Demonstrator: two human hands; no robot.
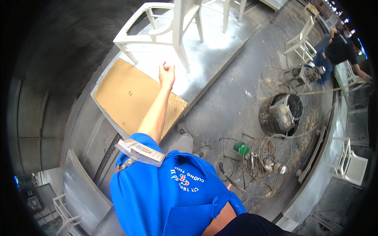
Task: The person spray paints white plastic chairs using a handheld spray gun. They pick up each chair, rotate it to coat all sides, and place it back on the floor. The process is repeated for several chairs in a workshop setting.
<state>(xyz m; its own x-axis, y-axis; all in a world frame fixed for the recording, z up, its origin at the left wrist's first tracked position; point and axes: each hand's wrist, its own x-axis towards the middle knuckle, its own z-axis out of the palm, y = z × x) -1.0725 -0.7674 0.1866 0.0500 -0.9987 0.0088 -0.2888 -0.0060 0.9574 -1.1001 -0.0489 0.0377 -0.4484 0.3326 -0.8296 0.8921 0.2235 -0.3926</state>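
Observation:
My left hand (167,75) reaches forward over a pale, white-dusted platform (220,43). Its fingers are loosely bent and apart, with nothing visible in them. Just beyond it stands a white chair frame (179,37), whose nearest leg comes down to the right of the hand; I see a gap between them. Beneath my left forearm lies a flat brown board (126,92) on the platform's near end. Of my right hand (229,187) only a bit of skin shows past the blue shirt; its fingers are hidden.
Right of the platform, the grey floor holds a dirty round drum (271,114), coiled hoses (265,153) and a green container (241,148). Another person (340,51) leans by white chairs at far right. A white chair (350,167) stands lower right; another (65,212) is lower left.

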